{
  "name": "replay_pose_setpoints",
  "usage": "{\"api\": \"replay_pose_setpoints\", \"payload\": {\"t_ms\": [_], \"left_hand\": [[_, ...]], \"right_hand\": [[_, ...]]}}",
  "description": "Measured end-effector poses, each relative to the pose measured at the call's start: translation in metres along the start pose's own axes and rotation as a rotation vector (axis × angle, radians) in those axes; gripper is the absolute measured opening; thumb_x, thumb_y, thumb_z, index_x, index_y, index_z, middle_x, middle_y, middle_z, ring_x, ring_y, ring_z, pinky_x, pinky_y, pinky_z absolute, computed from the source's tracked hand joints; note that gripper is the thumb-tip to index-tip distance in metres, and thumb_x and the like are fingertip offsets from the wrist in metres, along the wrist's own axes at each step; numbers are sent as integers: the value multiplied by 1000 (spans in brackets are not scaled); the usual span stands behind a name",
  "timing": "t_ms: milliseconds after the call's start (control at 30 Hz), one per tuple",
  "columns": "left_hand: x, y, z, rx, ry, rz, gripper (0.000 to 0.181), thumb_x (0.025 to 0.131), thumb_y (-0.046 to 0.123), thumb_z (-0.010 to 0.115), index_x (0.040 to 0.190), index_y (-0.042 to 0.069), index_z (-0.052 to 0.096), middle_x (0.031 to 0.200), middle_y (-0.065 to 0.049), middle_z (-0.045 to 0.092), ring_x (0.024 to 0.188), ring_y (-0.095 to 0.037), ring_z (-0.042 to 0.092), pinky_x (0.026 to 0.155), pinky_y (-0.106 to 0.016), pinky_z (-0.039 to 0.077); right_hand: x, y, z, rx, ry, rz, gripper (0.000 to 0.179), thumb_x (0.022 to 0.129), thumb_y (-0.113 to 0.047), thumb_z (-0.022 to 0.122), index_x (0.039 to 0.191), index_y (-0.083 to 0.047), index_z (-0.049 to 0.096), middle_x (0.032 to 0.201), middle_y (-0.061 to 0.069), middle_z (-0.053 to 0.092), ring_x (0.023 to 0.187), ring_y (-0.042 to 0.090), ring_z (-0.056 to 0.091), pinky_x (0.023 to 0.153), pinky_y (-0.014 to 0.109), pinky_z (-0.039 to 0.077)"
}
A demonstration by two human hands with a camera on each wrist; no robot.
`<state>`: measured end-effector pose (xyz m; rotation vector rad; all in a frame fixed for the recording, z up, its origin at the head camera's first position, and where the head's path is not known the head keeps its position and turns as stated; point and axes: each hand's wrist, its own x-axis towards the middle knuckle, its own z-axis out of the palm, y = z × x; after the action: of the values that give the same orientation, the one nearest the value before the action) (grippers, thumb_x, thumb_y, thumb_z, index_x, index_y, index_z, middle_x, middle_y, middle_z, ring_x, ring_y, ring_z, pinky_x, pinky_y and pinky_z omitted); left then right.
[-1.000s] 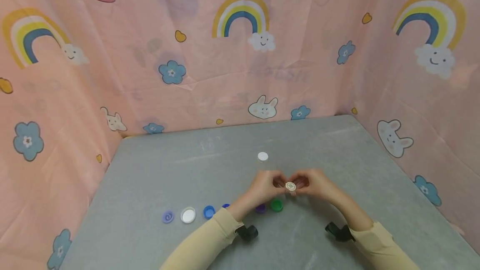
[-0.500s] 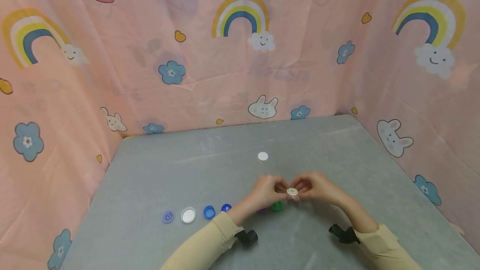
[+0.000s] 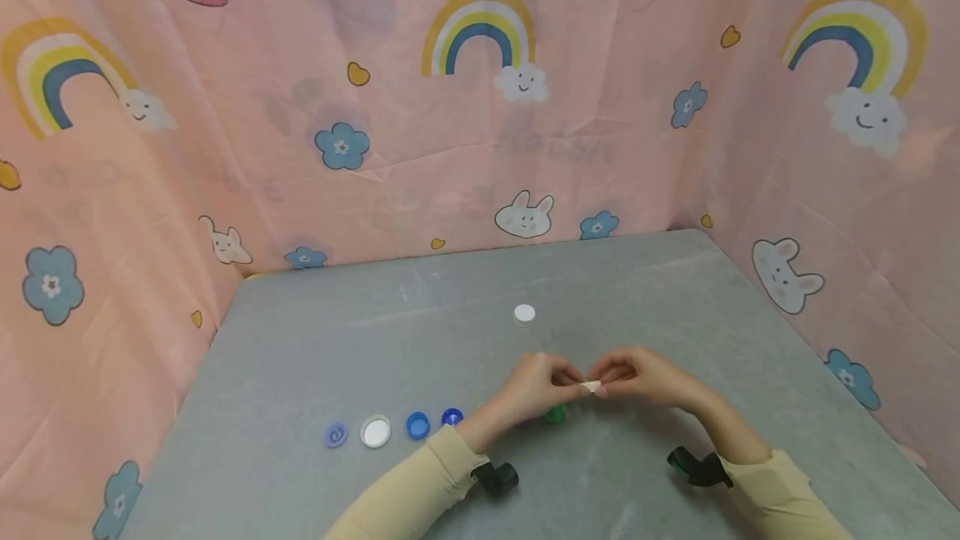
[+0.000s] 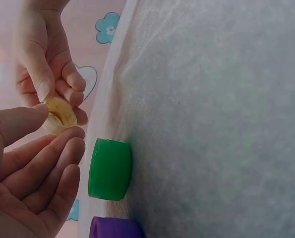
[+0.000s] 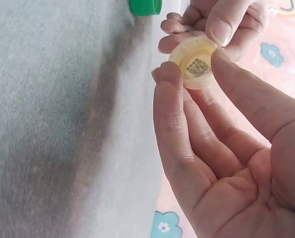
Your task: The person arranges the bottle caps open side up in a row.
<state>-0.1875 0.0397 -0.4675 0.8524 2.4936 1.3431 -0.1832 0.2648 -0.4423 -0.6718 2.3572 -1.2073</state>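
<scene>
A pale cream bottle cap (image 3: 592, 387) is held just above the table between both hands. My left hand (image 3: 534, 383) pinches its left edge and my right hand (image 3: 651, 377) pinches its right edge, thumb and fingertips at the rim. In the right wrist view the hollow inside of the cap (image 5: 198, 65) shows a dark square printed code. Ridged sides of the same cap (image 4: 59, 118) appear in the left wrist view. Close by on the table, a green cap (image 4: 110, 169) stands beside a purple cap (image 4: 115, 229); in the head view my left hand and wrist partly cover them.
Left of my left forearm lie a lavender cap (image 3: 336, 434), a white cap (image 3: 376, 431), a blue cap (image 3: 417, 425) and a dark blue cap (image 3: 452, 417) in a row. Another white cap (image 3: 525, 313) sits farther back. Pink printed curtains (image 3: 420, 190) border the grey table (image 3: 360, 340).
Both hands have come slightly nearer and to the right with the cream cap. The cap has tilted from showing its round patterned face to nearly edge-on.
</scene>
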Motion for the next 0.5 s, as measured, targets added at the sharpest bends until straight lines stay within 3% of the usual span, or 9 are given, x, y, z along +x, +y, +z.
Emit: {"api": "replay_pose_setpoints", "payload": {"t_ms": [233, 500], "left_hand": [[1, 0, 2, 21, 22, 38, 14, 86, 28, 70, 88, 15, 75, 77, 6, 73, 62, 10, 58, 58, -11, 46], [2, -2, 3, 81, 64, 121, 14, 87, 27, 69, 92, 15, 76, 82, 6, 74, 66, 12, 58, 60, -7, 45]], "right_hand": [[0, 2, -3, 110, -60, -5, 28, 94, -17, 59, 112, 5, 63, 101, 25, 68, 84, 30, 68, 72, 37, 56], [0, 3, -4, 179, -88, 14, 30, 97, -16, 54, 113, 9, 60, 98, 29, 66, 84, 32, 69, 72, 43, 56]]}}
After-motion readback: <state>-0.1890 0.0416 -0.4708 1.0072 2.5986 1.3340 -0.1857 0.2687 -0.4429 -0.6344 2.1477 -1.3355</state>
